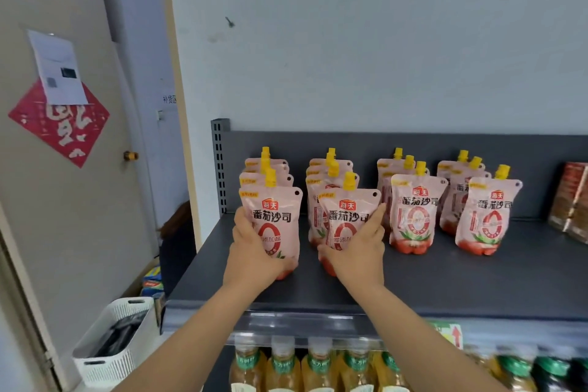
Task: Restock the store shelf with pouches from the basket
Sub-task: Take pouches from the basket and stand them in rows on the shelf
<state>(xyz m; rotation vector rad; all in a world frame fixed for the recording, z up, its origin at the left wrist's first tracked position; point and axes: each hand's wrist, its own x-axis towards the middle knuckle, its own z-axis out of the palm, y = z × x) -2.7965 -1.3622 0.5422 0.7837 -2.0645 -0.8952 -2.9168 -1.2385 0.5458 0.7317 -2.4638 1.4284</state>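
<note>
Pouches point(413, 213), pink plastic with yellow spout caps, look squishy and light; I'd grab low by the sides. Left hand point(254, 245) grips one, right hand point(359, 254) another, upright on dark grey metal shelf point(461, 280).

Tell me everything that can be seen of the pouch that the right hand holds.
The pouch is pale pink and glossy, with a yellow spout cap, a red logo, dark Chinese characters, a red ring and printed tomatoes at the base. It stands about upright, first in the second row from the left on the dark grey shelf. The right hand grips its lower right side.
</note>
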